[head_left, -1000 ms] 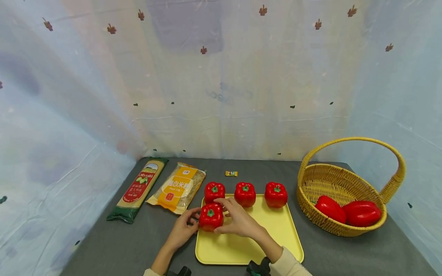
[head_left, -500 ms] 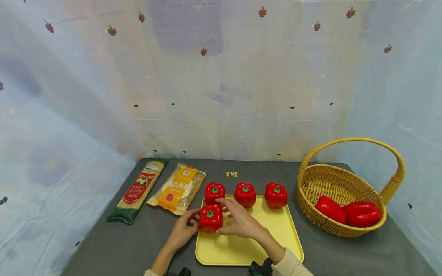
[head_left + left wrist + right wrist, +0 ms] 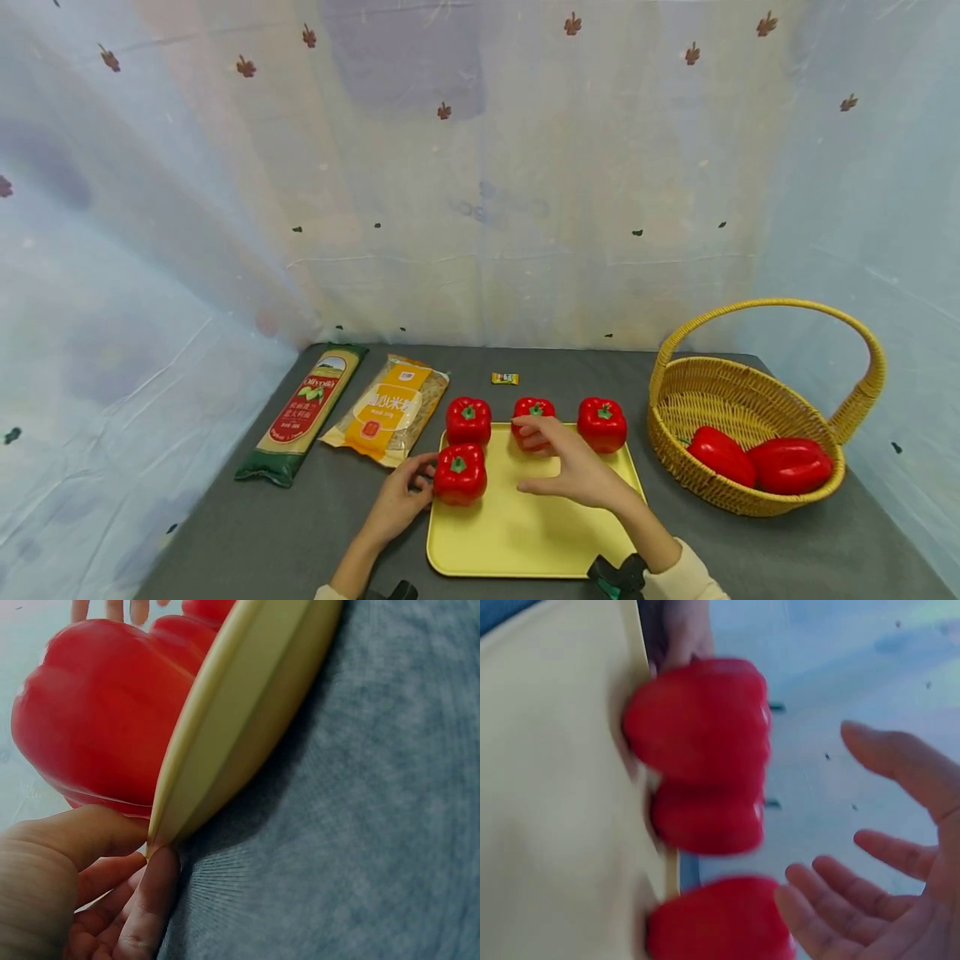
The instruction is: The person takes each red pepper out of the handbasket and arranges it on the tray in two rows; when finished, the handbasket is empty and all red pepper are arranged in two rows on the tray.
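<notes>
A red bell pepper [image 3: 460, 475] sits at the left side of a yellow tray [image 3: 525, 542]. Right behind it is a second red bell pepper [image 3: 468, 422], with two more along the back edge, the middle one [image 3: 534, 410] and the right one [image 3: 602, 426]. At the tray's left rim, my left hand [image 3: 401, 502] pinches the edge beside the front pepper; the left wrist view shows thumb and fingers [image 3: 156, 889] on either side of the rim. Over the tray, my right hand [image 3: 573, 468] is spread and holds nothing, partly covering the middle pepper.
A wicker basket [image 3: 675, 454] with two red peppers [image 3: 791, 467] stands right of the tray, its handle arching high. To the left lie a pasta pack [image 3: 303, 408] and a yellow noodle bag [image 3: 390, 408]. A small wrapped candy [image 3: 505, 378] lies behind the tray.
My right hand has left the front left pepper and moved right, with its fingers spread. That pepper and my left hand have stayed in place.
</notes>
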{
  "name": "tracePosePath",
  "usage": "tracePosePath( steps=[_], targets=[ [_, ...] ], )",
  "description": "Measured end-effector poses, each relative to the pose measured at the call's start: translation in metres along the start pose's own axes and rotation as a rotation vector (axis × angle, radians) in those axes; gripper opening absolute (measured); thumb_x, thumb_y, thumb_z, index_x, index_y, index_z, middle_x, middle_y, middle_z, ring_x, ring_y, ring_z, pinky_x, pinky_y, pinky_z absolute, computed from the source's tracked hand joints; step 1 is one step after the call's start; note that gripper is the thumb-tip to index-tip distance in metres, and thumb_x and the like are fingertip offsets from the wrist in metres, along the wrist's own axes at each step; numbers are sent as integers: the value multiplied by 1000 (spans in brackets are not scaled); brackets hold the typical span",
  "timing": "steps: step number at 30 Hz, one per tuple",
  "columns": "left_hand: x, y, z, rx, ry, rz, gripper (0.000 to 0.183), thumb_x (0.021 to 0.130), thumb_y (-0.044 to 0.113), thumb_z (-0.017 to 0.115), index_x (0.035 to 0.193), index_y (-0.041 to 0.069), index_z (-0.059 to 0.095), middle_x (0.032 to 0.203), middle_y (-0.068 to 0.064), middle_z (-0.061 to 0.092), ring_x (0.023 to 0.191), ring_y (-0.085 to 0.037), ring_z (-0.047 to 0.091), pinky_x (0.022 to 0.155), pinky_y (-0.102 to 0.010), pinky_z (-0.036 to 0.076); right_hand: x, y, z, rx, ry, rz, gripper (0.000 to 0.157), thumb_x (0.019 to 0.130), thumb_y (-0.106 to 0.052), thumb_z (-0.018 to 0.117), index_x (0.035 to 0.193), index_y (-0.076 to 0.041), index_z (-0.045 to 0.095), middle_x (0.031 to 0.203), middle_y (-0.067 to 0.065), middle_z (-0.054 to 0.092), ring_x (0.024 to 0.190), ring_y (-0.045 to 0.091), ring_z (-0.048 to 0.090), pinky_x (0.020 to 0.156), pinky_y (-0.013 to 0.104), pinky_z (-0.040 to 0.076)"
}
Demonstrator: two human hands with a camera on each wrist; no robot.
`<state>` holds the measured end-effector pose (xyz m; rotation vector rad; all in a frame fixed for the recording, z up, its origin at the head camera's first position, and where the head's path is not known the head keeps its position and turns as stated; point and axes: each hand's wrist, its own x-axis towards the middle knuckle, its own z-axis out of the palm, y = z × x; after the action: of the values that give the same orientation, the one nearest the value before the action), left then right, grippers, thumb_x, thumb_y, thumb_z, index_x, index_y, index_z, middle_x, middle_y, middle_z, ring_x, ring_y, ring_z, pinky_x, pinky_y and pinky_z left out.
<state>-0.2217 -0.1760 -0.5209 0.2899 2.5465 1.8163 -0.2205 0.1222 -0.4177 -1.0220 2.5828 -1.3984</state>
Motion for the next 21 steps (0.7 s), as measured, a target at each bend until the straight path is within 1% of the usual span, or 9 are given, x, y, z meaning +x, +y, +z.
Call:
tracePosePath(
  steps=[3,6,10,12,17,19,21],
  targets=[
    [1,-1,1,-2,4,4,46,81,-5,62,126,1,53,100,-10,54,72,-12,52,53,-27,51,-10,7,-16,4,42,-29,72,76,-24,78,136,-7,42,126,11,52,106,30,55,87,38,50],
    [2,-1,1,-2,-6,-8,46,81,-4,62,126,3,54,100,-10,53,71,-11,53,54,-27,52,-20,13,-34,-11,103,-41,67,77,-21,77,134,-9,44,124,11,53,105,30,56,84,38,51],
    [3,-1,1,1,-24,-8,46,81,-5,62,125,3,53,100,-12,53,70,-11,54,55,-28,53,-36,19,-59,-43,190,-59,62,78,-16,76,132,-10,47,121,10,54,103,28,57,81,39,52],
    [3,0,1,4,-25,-7,46,81,-5,61,125,3,53,100,-12,53,70,-12,54,55,-28,53,-44,22,-72,-60,229,-64,60,78,-13,75,131,-9,47,119,10,55,102,27,57,81,37,53],
    [1,0,0,9,-25,-8,46,81,-4,61,126,2,53,100,-12,53,70,-13,54,55,-29,53,-59,26,-102,-96,321,-12,58,79,-7,74,131,-11,48,118,5,55,102,13,57,82,26,51],
    [1,0,0,12,-27,-5,46,81,-4,61,126,2,53,100,-12,53,70,-13,54,55,-29,53,-64,27,-113,-111,347,-1,57,78,-6,73,130,-9,49,117,4,56,102,9,56,82,21,50],
    [1,-1,0,15,-28,-8,46,81,-3,61,126,2,53,100,-12,54,70,-13,54,55,-29,53,-68,29,-124,-122,355,10,54,79,-4,72,129,-6,50,117,3,55,102,7,56,81,18,49]
  ],
)
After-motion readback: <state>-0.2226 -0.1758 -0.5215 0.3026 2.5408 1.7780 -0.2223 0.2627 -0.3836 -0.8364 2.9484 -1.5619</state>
